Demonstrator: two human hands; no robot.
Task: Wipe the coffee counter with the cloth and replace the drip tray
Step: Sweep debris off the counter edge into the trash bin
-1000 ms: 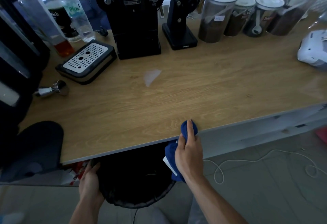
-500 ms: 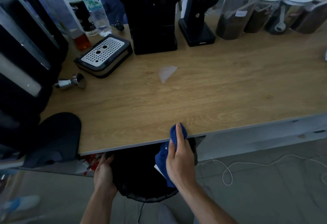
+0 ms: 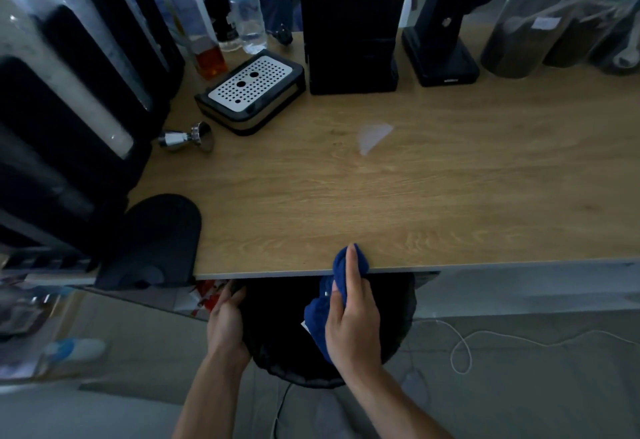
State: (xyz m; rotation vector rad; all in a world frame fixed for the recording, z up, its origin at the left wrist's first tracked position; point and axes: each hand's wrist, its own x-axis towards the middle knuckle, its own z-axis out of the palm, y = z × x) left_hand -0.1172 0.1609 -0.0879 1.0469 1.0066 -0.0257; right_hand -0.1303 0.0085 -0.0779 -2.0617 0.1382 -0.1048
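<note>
The right hand (image 3: 353, 321) holds a bunched dark blue cloth (image 3: 341, 267) at the front edge of the light wooden desk (image 3: 450, 196). Its fingers (image 3: 352, 265) clasp the cloth. The forefinger lies straight along the top of the bundle and presses it against the desk's lip, and the rest of the cloth hangs below the edge in the palm. The left hand (image 3: 227, 317) is lower, under the desk edge, with its fingers curled over the rim of a round black bin (image 3: 277, 341) that sits beneath the cloth.

The black drip tray with a perforated silver grate (image 3: 251, 90) lies flat on the desk at the back left. It is turned at an angle, just beside the base of a tall black coffee machine (image 3: 351, 40) and apart from both hands. A small shiny metal tamper (image 3: 187, 137) lies on its side near the tray's front corner. A pale, faint patch (image 3: 374, 133) shows on the wood near the middle of the desk.

A rounded black mat (image 3: 156, 241) overhangs the front left corner. Clear bottles (image 3: 225, 5) stand behind the tray. A second black stand-like appliance (image 3: 443, 40) and clear lidded jars of dark contents (image 3: 530, 23) line the back right. A white cable (image 3: 460, 352) loops on the floor.
</note>
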